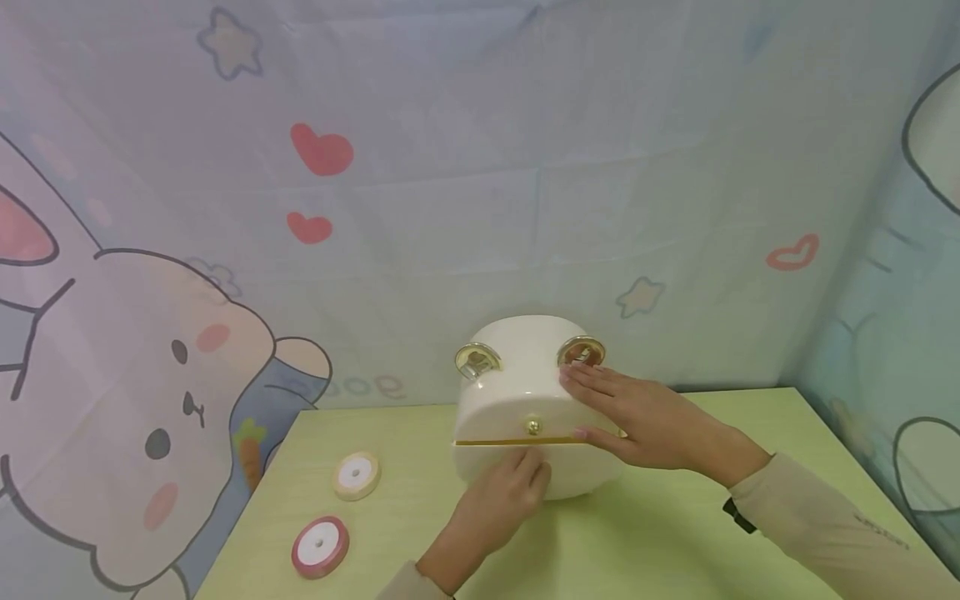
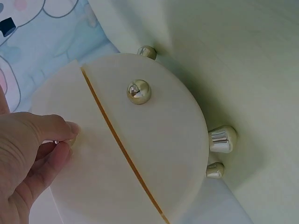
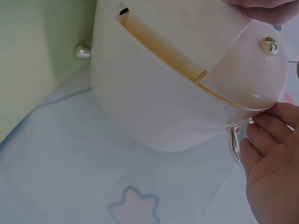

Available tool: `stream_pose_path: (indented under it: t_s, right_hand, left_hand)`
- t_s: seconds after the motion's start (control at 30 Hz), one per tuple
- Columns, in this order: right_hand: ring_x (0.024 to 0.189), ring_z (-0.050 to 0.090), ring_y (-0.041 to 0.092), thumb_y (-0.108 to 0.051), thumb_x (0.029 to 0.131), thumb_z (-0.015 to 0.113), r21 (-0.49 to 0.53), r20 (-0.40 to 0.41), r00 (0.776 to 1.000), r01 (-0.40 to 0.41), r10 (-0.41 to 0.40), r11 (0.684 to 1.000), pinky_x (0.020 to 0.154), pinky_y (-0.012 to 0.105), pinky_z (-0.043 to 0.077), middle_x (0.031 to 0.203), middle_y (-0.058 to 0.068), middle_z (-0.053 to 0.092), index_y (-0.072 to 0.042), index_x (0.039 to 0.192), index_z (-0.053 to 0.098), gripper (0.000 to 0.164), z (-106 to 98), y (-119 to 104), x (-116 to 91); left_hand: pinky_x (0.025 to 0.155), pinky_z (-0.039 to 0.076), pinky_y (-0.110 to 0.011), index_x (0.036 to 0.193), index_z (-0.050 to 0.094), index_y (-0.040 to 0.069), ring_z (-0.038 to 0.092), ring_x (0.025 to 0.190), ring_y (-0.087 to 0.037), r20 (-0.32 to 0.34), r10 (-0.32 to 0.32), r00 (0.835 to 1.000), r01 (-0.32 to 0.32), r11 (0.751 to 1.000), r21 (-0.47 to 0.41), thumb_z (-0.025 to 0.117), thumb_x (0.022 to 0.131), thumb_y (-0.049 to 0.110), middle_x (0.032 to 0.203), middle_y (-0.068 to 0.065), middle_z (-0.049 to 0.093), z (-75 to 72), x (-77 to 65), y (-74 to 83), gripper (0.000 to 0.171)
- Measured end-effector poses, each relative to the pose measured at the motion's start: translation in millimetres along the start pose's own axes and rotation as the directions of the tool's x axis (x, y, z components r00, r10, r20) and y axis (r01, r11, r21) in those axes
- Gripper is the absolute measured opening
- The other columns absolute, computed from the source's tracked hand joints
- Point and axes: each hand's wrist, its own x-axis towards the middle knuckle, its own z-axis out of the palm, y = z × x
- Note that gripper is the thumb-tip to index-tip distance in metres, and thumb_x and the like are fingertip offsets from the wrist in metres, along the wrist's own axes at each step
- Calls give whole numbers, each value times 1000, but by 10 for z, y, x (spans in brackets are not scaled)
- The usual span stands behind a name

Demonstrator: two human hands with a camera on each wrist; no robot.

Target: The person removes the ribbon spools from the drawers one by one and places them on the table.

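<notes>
A glossy white rounded box with gold fittings stands on the table. A brown-gold line runs across its front, with a gold knob above that line in the head view. My left hand pinches a small gold knob on the front, mostly hidden by thumb and finger. Across the line, the left wrist view shows another gold knob. My right hand, fingers extended, rests on the box's upper right side, by a round gold fitting. A brown-edged gap shows in the box in the right wrist view.
Two ribbon spools lie on the left of the pale green table: a cream spool and a pink spool. Gold feet show under the box. A printed cloth hangs right behind the table, with more cloth at the sides.
</notes>
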Motion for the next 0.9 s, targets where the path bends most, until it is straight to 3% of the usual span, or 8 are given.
stream_pose_path:
  t_s: [0.27, 0.53, 0.9]
  right_hand:
    - [152, 47, 30, -44, 103, 64, 7, -18, 1000, 6, -6, 1000, 115, 48, 49, 166, 9, 44, -8, 159, 44, 70, 19, 8, -2]
    - [152, 47, 30, -44, 102, 65, 14, -23, 1000, 3, -3, 1000, 114, 48, 49, 166, 9, 45, -9, 159, 44, 70, 15, 14, -8]
    - [151, 48, 30, -44, 103, 64, 19, -27, 1000, -3, 3, 1000, 114, 48, 50, 166, 9, 45, -10, 160, 44, 70, 39, 20, -13]
  left_hand:
    - [86, 56, -17, 102, 72, 14, 62, 95, -11, -4, -21, 1000, 21, 1000, 10, 83, 83, 12, 105, 1, 65, 101, 56, -30, 22]
    - [86, 56, -17, 102, 72, 14, 63, 97, -11, 7, -38, 999, 38, 999, -11, 85, 82, 14, 105, 2, 66, 108, 80, -37, 24]
    - [77, 56, -20, 97, 71, 16, 63, 91, -10, -30, -40, 999, 41, 999, 2, 84, 80, 15, 100, 3, 66, 157, 59, -14, 21]
